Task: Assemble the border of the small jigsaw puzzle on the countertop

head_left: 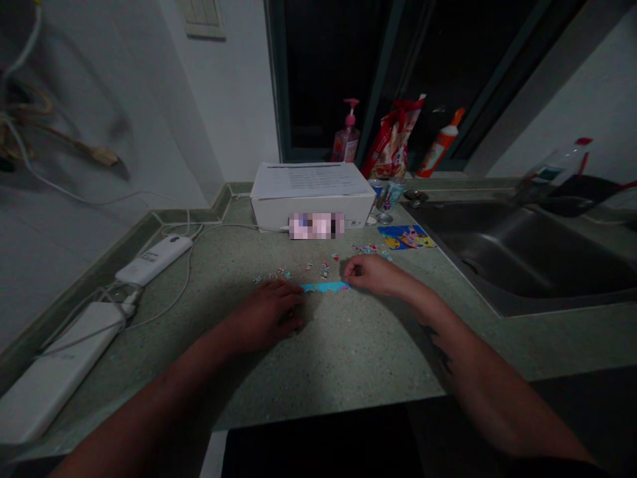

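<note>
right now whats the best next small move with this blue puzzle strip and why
Probably pick one of the loose puzzle pieces and try it along the top edge of the blue strip of joined pieces. They lie just above it, and your right hand and left hand already sit at its two ends.

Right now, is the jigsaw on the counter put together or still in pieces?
Mostly in pieces: only a blue strip is joined, at the right hand, with loose pieces scattered beyond it.
</note>
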`<action>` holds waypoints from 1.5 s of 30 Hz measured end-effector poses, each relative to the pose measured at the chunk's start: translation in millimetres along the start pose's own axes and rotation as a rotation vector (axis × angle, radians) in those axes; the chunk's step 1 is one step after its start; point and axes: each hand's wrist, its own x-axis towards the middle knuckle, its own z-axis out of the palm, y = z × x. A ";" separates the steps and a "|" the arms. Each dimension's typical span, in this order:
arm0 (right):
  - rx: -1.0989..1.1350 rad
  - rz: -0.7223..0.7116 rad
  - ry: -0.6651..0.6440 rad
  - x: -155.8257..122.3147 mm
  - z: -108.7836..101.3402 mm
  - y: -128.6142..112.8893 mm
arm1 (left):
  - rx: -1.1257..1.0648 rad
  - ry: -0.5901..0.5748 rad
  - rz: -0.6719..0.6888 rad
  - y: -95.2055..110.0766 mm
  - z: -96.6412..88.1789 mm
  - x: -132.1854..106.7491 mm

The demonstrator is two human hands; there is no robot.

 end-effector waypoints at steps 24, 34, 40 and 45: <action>-0.175 -0.128 0.296 -3.1 3.3 -5.5 | 0.274 0.000 -0.662 -33.7 -36.0 -15.6; -0.190 -0.092 0.254 -6.0 3.3 -13.9 | 0.230 0.005 -0.643 -47.4 -15.9 -12.9; -0.199 -0.072 0.262 -7.6 2.4 -18.8 | 0.175 0.064 -0.610 -55.5 -11.4 -14.5; -0.197 -0.088 0.258 -7.4 1.7 -17.9 | 0.135 0.113 -0.680 -49.2 -19.9 -15.0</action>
